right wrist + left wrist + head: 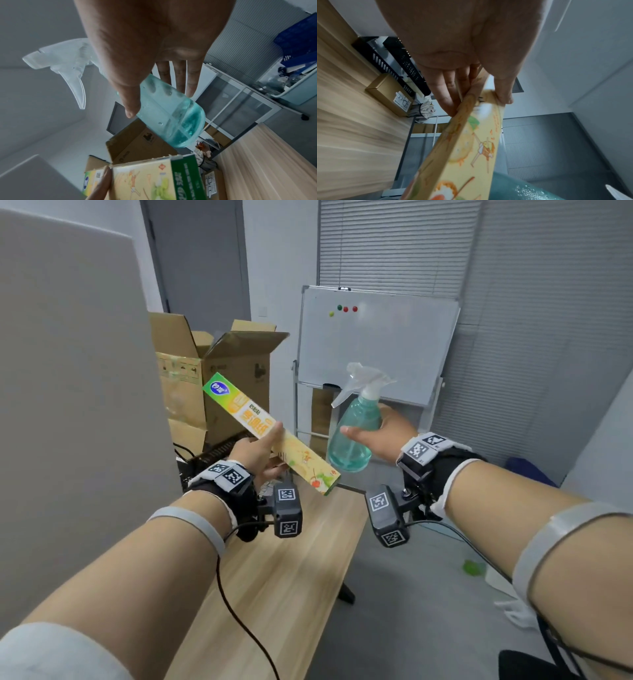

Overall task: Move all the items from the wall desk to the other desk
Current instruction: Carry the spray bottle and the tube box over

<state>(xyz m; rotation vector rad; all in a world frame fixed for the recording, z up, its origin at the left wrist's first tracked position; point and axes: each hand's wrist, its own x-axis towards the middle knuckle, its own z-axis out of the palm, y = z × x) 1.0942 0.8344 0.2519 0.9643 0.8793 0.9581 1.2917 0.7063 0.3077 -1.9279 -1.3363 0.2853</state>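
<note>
My left hand (263,451) grips a long yellow-green wrap box (239,409) near its middle and holds it slanted in the air above the wooden desk (291,577). The left wrist view shows the thumb and fingers (503,93) pinching the box (471,148). My right hand (380,433) holds a teal spray bottle (352,436) with a clear trigger head upright, just right of the box. In the right wrist view the fingers (130,100) wrap the bottle (171,115), and the wrap box (145,180) shows below it.
A grey partition (68,371) stands at the left. Open cardboard boxes (219,364) and a whiteboard on a stand (373,344) lie ahead. On the desk's far end sit a black slotted tray (388,65), a small brown carton (388,93) and a cup of sticks (424,109).
</note>
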